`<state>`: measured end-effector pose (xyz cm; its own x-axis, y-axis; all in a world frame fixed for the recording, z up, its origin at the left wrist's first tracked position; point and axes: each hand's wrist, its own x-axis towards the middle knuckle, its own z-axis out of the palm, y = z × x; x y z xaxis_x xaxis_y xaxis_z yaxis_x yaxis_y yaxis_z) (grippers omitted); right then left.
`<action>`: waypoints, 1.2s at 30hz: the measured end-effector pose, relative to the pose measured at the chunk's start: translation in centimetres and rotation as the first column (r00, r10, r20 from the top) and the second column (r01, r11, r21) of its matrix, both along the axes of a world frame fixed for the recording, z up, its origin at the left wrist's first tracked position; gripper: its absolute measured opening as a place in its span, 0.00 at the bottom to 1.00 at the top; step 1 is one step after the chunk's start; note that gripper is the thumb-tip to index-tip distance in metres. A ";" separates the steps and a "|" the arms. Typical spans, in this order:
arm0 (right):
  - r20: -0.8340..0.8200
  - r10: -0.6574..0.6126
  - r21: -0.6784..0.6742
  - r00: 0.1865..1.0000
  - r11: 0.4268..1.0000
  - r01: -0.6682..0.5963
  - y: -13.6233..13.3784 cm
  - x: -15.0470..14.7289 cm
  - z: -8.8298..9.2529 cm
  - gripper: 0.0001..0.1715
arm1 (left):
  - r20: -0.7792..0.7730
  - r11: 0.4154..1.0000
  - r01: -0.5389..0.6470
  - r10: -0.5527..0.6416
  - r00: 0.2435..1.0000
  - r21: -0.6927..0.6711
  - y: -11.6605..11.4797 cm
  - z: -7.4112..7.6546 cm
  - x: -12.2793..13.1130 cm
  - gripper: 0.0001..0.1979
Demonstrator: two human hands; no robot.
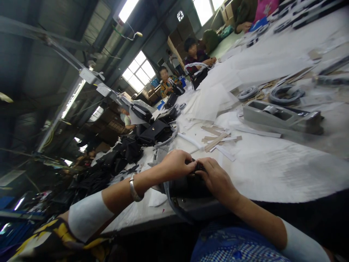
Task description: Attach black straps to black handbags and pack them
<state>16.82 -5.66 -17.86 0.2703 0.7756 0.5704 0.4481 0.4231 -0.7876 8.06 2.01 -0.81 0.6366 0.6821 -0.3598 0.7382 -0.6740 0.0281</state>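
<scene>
A black handbag [188,187] lies at the near edge of the long white worktable [272,167], its grey strap looping down over the edge. My left hand [177,164] is curled on the top of the bag, fingers pinched at a small dark fitting. My right hand [215,178] meets it from the right, fingers also closed on the bag's top. A silver bangle circles my left wrist.
A grey tape dispenser [275,115] and tape rolls [285,94] sit to the right. Cardboard strips [216,138] lie beyond my hands. Black bags [154,131] pile up on the left. Several other people [195,54] work farther down the table.
</scene>
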 end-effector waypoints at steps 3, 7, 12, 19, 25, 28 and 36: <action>-0.082 0.066 0.009 0.994 0.998 -0.065 -0.1 0.2 -0.1 0.10 | -0.014 1.000 0.023 -0.023 1.000 0.009 -0.4 0.1 0.2 0.17; -0.137 0.115 0.059 0.984 0.992 -0.108 0.0 0.6 -0.1 0.10 | -0.059 0.998 0.053 -0.052 0.997 0.016 -0.6 0.3 0.6 0.16; -0.145 0.146 0.059 0.979 0.989 -0.139 0.4 0.9 0.1 0.11 | -0.067 0.990 -0.075 0.067 0.995 -0.118 0.5 0.0 0.5 0.17; -0.186 0.210 0.004 0.960 0.977 -0.213 0.2 1.1 0.3 0.13 | -0.068 0.979 -0.152 0.145 0.987 -0.132 0.4 0.1 -0.6 0.19; -0.180 0.242 0.020 0.954 0.970 -0.242 1.0 1.0 0.4 0.11 | -0.071 0.992 -0.117 0.112 0.991 -0.057 -0.2 0.2 -1.2 0.18; -0.179 0.207 0.058 0.962 0.978 -0.199 1.1 0.6 0.0 0.11 | -0.077 0.996 -0.082 0.080 0.994 -0.027 -0.2 0.1 -1.3 0.17; -0.123 0.152 0.085 0.981 0.986 -0.143 0.9 0.3 -0.3 0.12 | -0.049 1.000 -0.006 0.005 0.999 -0.026 -0.5 -0.5 -1.1 0.13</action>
